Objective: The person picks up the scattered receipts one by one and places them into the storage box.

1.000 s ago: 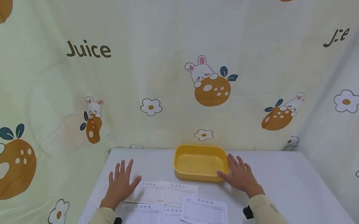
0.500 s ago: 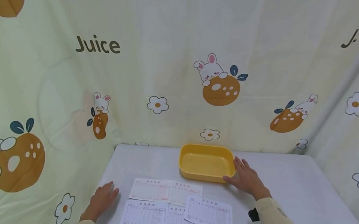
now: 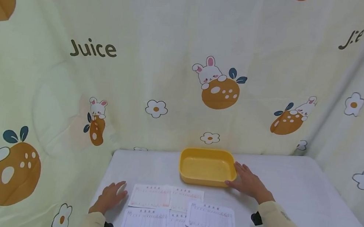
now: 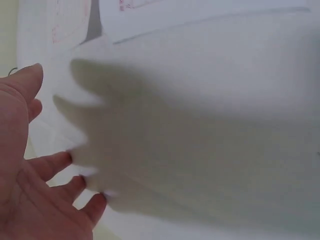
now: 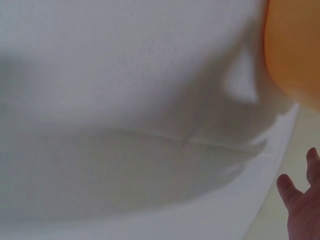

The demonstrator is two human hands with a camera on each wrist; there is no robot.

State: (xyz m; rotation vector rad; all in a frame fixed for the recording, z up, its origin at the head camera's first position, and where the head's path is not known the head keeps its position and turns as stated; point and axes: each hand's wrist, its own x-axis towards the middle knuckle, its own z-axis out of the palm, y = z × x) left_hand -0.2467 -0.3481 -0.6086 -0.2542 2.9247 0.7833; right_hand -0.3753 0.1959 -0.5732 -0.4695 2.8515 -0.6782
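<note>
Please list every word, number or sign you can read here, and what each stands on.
"Juice": cream cartoon-printed fabric curtain, left side.
"J" and "e": same curtain, upper right; the letters between are broken by a fold.
White rectangular paper forms: headings and grid print too small and blurred to read.
Yellow rounded-rectangular tray: no lettering visible.

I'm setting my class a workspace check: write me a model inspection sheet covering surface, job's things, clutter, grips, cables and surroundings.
Surface: white table.
Job's things: yellow tray, nothing seen inside; at least five printed forms in front of it, some overlapping.
Clutter: nothing seen.
Grips: left grip left of the forms, holding nothing; right grip at the tray's right end, contact unclear.
Cables: nothing seen.
Surroundings: pale printed curtain behind and at both sides.
</note>
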